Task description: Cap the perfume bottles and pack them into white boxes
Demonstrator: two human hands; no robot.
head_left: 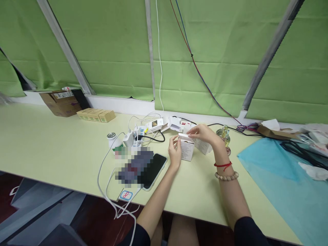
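A small white carton with printed text [187, 152] stands upright on the table in front of me. My left hand [175, 153] grips its left side, fingers curled against the wall. At the carton's top edge, my right hand [202, 132] has thumb and fingers pinched on the top flap; part of the flap is hidden by the fingers. A second white carton [203, 147] stands just behind and to the right, partly under my right hand. Glass bottles with yellowish liquid [224, 135] are beyond my right wrist.
Left of the hands lie a phone [153, 171], a power strip with chargers [133, 136] and white cables [102, 184]. More white boxes [156, 124] sit behind. Yellow boxes [96, 115] and a cardboard box [61, 103] stand far left. Blue sheeting [276, 177] covers the right.
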